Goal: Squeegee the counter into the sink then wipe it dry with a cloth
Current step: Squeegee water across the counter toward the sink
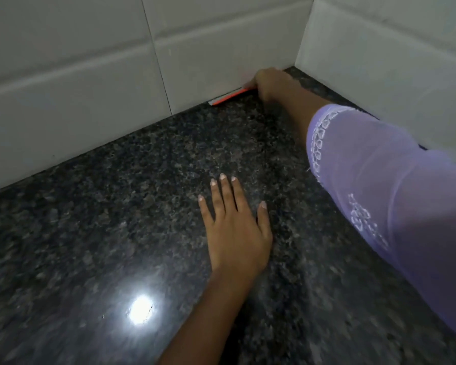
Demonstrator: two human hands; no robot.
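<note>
A lamp's glare [140, 310] shines off the polished, dark speckled granite counter [90, 233] at the lower left of the frame. Just above centre, the person's left hand [236, 227] lies flat on the stone, fingers spread, gripping nothing. Beyond it, at upper centre, the right hand [270, 84], reaching from a lilac embroidered sleeve [379, 180], is closed around the handle of a small orange squeegee with a pale blade [228, 97], pressed low where counter meets the white tiled wall [90, 61]. The tool looks light and stiff, its blade edge probably flexible; the handle end is the natural hold. The corner at upper right boxes it in; open stone lies toward the viewer. No sink or cloth shows.
</note>
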